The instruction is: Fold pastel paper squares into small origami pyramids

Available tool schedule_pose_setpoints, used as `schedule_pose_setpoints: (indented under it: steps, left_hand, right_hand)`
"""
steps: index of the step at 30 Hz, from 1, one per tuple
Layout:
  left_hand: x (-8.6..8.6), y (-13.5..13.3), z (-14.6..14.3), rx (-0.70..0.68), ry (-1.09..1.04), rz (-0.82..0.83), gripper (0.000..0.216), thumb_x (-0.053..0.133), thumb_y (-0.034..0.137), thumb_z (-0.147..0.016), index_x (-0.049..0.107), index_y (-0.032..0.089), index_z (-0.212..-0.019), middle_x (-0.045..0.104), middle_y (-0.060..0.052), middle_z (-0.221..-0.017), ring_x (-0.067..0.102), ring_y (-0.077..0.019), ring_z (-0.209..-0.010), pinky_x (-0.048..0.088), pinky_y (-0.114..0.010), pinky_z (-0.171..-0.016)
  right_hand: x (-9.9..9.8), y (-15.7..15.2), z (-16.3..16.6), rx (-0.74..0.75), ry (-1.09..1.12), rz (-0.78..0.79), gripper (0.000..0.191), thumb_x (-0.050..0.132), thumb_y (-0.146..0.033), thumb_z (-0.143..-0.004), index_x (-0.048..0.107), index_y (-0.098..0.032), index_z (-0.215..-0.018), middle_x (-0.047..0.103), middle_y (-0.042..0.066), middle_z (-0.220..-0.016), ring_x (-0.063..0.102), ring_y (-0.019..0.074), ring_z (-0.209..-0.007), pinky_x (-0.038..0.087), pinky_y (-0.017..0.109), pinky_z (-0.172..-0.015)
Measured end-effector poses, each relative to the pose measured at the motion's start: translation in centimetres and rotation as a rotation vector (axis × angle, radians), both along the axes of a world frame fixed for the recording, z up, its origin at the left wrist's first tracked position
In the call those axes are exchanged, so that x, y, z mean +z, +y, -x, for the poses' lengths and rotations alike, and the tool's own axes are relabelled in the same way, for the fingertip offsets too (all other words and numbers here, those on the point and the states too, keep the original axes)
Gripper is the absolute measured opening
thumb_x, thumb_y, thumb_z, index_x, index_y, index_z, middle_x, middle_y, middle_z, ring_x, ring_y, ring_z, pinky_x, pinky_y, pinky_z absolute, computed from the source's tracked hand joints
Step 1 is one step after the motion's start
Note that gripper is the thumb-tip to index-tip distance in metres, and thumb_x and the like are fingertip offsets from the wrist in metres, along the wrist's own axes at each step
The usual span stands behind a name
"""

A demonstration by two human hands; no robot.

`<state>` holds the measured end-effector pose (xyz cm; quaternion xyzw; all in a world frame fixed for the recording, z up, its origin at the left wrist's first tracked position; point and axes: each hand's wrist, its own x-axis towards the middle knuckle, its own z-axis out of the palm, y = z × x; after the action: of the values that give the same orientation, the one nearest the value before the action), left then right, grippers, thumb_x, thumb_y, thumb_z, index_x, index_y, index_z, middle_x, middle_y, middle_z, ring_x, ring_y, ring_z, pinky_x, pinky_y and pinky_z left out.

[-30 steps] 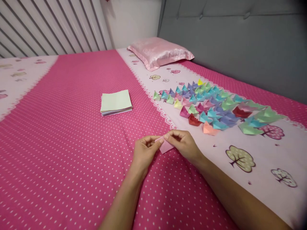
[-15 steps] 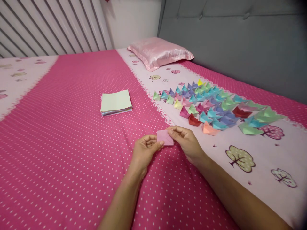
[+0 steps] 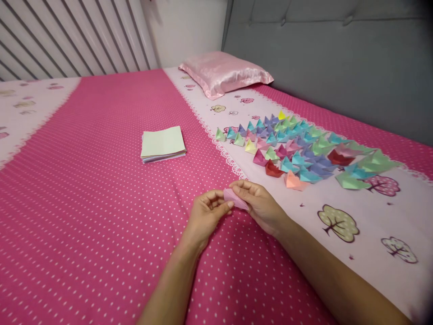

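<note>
A small folded piece of pink paper point(image 3: 236, 200) is held between my two hands, above the polka-dot bedspread. My left hand point(image 3: 210, 211) pinches its left and lower edge, thumb in front. From the other side my right hand point(image 3: 259, 203) grips the upper right part, with the thumb laid over it. My fingers hide part of the paper, so its exact fold cannot be made out. Beyond my right hand stand many folded paper boats in rows; the closest is a peach paper boat point(image 3: 295, 181), beside a red paper boat point(image 3: 273, 169).
A stack of paper sheets point(image 3: 163, 143), pale green on top, lies ahead to the left. Farther back rests a pink satin pillow point(image 3: 226, 74) near the grey padded headboard point(image 3: 331, 58). White slatted rails point(image 3: 74, 36) border the bed at the far left.
The pink paper showed as a flat rectangle before; now it is tilted and looks narrower. My right hand has shifted slightly left over it, while my left hand keeps its hold.
</note>
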<state>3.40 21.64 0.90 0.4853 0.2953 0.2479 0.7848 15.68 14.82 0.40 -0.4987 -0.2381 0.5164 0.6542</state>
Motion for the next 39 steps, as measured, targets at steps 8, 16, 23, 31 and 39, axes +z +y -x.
schedule_pose_setpoints:
  steps: [8,16,23,31,39]
  left_hand:
    - [-0.2,0.1,-0.2,0.085,0.006,-0.022,0.019,0.077,0.019,-0.059,0.066,0.013,-0.073,0.067,-0.002,-0.064,0.060,-0.0101,-0.060,0.047,-0.023,-0.064]
    - [0.2,0.2,-0.2,0.223,-0.025,0.000,0.022,0.077,0.017,-0.059,0.060,0.012,-0.071,0.066,0.001,-0.059,0.058,-0.0065,-0.053,0.047,-0.019,-0.060]
    - [-0.1,0.6,-0.2,0.230,0.059,-0.105,0.042,0.079,0.022,-0.057,0.063,0.015,-0.094,0.070,-0.002,-0.068,0.064,-0.0124,-0.062,0.050,-0.024,-0.064]
    - [0.3,0.5,0.1,0.216,0.120,-0.197,0.012,0.075,0.025,-0.063,0.072,0.015,-0.070,0.071,-0.005,-0.070,0.063,-0.0139,-0.065,0.051,-0.026,-0.067]
    - [0.4,0.5,0.3,0.143,0.123,-0.338,0.013,0.067,0.028,-0.073,0.074,0.016,-0.074,0.072,-0.006,-0.074,0.064,-0.0170,-0.069,0.050,-0.030,-0.072]
  right_hand:
    - [0.0,0.0,0.0,-0.209,-0.630,-0.106,0.015,0.063,-0.034,-0.078,0.065,-0.020,-0.073,0.062,0.003,-0.080,0.057,0.0163,-0.077,0.046,0.029,-0.072]
    - [0.2,-0.5,0.2,-0.130,-0.930,-0.213,0.019,0.059,-0.027,-0.083,0.069,-0.024,-0.098,0.069,0.004,-0.090,0.061,0.0182,-0.084,0.047,0.034,-0.079]
    - [0.2,-0.4,-0.2,-0.125,-0.923,-0.160,0.017,0.056,-0.028,-0.084,0.071,-0.024,-0.090,0.070,0.003,-0.081,0.062,0.0177,-0.075,0.047,0.032,-0.072]
    - [0.5,-0.4,-0.3,-0.073,-0.963,-0.163,0.016,0.056,-0.024,-0.083,0.072,-0.024,-0.086,0.071,0.002,-0.077,0.063,0.0172,-0.073,0.047,0.032,-0.071]
    - [0.8,-0.5,-0.3,-0.118,-0.993,-0.147,0.014,0.060,-0.026,-0.081,0.071,-0.023,-0.073,0.070,0.001,-0.069,0.061,0.0158,-0.067,0.046,0.030,-0.068]
